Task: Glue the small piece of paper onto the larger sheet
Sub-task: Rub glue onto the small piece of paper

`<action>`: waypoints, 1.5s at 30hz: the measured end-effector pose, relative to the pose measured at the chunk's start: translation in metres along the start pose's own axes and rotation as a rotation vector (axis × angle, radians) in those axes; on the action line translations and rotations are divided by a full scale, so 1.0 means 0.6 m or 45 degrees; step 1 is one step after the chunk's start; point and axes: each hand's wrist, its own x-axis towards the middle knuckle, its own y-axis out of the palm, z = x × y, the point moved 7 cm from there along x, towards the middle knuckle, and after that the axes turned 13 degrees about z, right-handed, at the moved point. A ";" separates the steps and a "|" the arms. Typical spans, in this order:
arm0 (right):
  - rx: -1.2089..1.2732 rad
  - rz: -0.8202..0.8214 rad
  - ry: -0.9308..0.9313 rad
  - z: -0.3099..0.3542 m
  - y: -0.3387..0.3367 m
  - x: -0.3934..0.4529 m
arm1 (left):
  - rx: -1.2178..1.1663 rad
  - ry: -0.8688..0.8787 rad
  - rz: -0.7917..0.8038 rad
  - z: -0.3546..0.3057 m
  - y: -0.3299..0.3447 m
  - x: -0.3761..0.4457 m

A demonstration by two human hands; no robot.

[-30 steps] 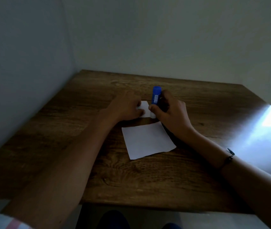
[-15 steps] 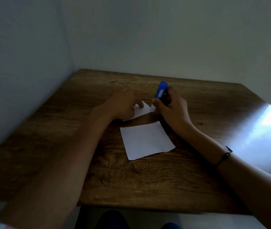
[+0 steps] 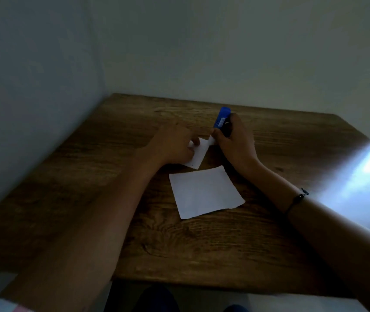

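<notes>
A larger white sheet (image 3: 205,192) lies flat on the wooden table (image 3: 202,248). Just beyond it is the small piece of paper (image 3: 198,154), turned at an angle. My left hand (image 3: 170,145) holds this piece down at its left edge with the fingertips. My right hand (image 3: 233,140) grips a blue glue stick (image 3: 221,117), tilted with its white tip (image 3: 211,139) touching the small piece's far right corner.
Grey walls close in the table on the left and at the back. A bright patch of light falls on the table's right side (image 3: 364,176). A dark band (image 3: 298,198) sits on my right wrist. The table's front edge runs near the bottom of the view.
The small piece has rotated and slid nearer the large sheet under my left hand. The glue stick has tilted to the right, its tip now at the piece's corner.
</notes>
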 end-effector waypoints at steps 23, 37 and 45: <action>-0.124 0.032 -0.037 0.001 0.015 0.028 | -0.075 -0.166 0.157 0.016 0.006 0.002; -0.168 0.040 -0.061 -0.001 0.024 0.039 | -0.123 -0.183 0.120 0.023 0.010 0.007; -0.193 0.042 -0.065 -0.003 0.026 0.043 | -0.115 -0.195 0.134 0.025 0.010 0.010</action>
